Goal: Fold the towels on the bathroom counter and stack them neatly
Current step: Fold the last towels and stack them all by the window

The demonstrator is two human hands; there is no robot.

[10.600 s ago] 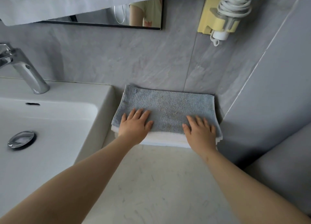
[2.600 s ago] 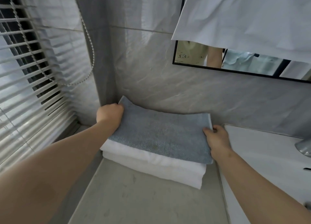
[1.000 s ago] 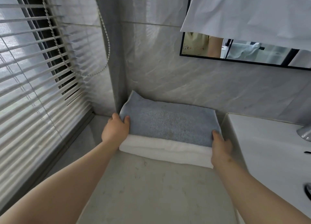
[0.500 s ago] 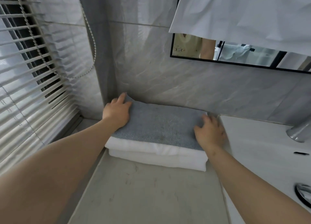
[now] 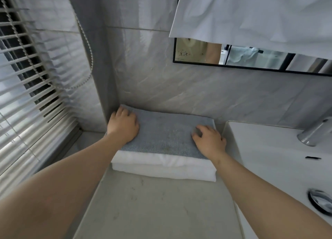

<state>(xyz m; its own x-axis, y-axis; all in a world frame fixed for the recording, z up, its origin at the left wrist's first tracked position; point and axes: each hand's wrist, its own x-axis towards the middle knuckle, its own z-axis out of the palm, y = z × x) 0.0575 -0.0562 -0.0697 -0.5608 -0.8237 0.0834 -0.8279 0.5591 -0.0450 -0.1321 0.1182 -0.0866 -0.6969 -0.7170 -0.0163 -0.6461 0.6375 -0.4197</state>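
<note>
A folded grey towel lies on top of two folded white towels, stacked on the counter against the tiled back wall. My left hand rests palm down on the grey towel's left end, near the wall corner. My right hand presses on the towel's right end with its fingers bent and spread. Neither hand holds anything.
A white basin with a chrome tap and drain sits right of the stack. A window blind with a bead cord fills the left. Above hang a mirror and a white cloth.
Both hands have gone from gripping the stack's side edges to lying on top of the grey towel. The stack now sits pushed back into the wall corner.
</note>
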